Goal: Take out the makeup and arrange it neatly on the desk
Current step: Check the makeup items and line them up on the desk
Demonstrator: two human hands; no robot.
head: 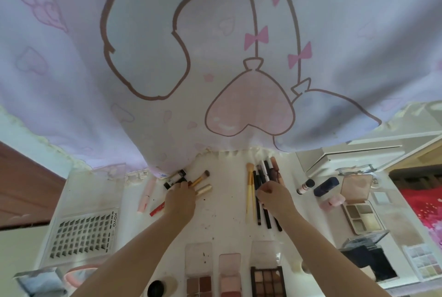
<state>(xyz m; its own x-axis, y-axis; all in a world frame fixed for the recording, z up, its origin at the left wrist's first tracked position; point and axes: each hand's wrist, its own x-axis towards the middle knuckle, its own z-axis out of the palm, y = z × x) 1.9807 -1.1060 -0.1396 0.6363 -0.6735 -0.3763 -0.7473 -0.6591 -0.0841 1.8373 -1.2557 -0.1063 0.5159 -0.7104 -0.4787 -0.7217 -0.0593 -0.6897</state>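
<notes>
Makeup lies spread on a white desk (222,208). My left hand (179,201) reaches into a small cluster at the back: a gold-handled brush (200,178), a gold tube (203,189) and black-capped tubes (175,178); its fingertips touch them, and the grip is hidden. My right hand (275,197) rests with curled fingers on a row of black pencils and brushes (262,191), beside a yellow-handled brush (250,189). A pink tube (146,195) and a red stick (156,209) lie left of my left hand.
Open eyeshadow palettes (267,281) line the near edge. A lash tray (83,234) sits at left. At right lie a small bottle (305,186), a navy case (325,186) and a contour palette (361,213). A cartoon-print curtain (215,57) hangs over the desk's back edge.
</notes>
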